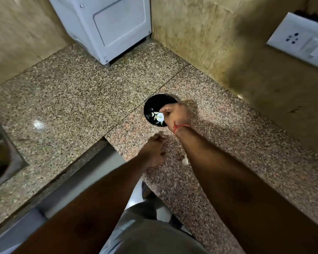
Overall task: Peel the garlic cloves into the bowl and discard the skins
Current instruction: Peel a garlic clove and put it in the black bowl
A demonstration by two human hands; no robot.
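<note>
Over the black bowl point(155, 105), right hand point(176, 114) pinches a clove point(159, 116); release low. Left hand point(154, 151), seven o'clock, looks fisted, contents unclear.

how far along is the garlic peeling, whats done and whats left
Done: several pale peeled cloves already lie in the black bowl. In hand: the right hand reaches over the bowl, fingertips pinched at a clove, while the left hand is curled above the counter. Left: a pale scrap, perhaps skin, sits by the right forearm; whether unpeeled cloves remain cannot be told.
</note>
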